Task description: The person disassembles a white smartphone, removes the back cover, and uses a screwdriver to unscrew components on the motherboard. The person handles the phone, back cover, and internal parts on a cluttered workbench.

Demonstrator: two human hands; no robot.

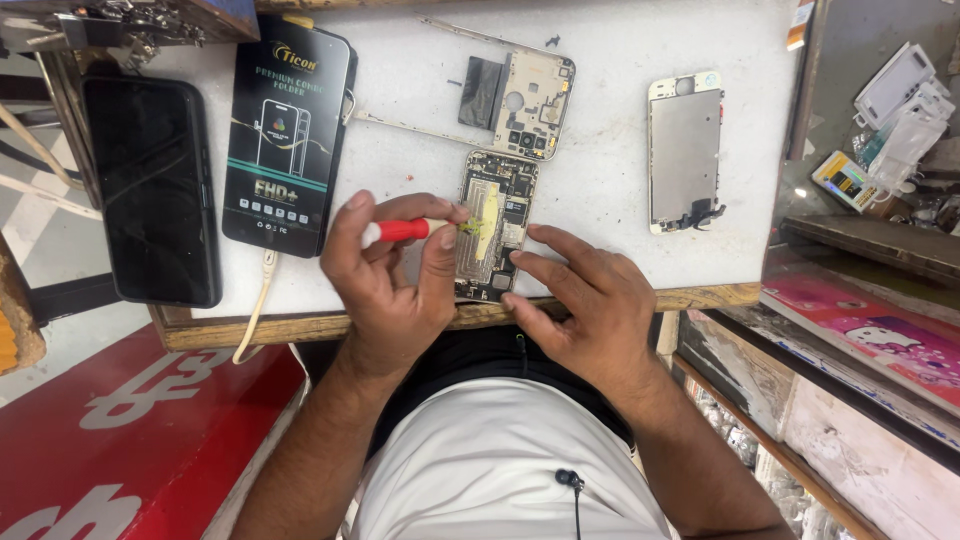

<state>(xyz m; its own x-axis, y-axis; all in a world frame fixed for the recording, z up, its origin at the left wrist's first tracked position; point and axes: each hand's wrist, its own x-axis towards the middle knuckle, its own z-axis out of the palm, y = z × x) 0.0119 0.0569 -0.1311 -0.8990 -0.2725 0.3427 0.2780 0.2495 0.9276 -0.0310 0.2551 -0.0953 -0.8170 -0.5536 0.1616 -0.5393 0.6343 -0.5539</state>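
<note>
Red-handled screwdriver (405,230) pinched in left hand (385,275) grip, tip on opened phone (493,225); right hand (585,305) flat alongside.

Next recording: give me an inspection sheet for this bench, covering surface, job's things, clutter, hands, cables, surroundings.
Surface: white worktop with a worn wooden front edge.
Job's things: opened phone body, circuit side up; red-handled screwdriver, tip on it.
Clutter: bare phone frame; detached screen panel; black phone; black flat box.
Hands: left hand grips the screwdriver; right hand lies open, fingers steadying the phone body.
Cables: pale cable hanging over the edge below the box.
Surroundings: red board lower left; shelves with small packets to the right.
</note>
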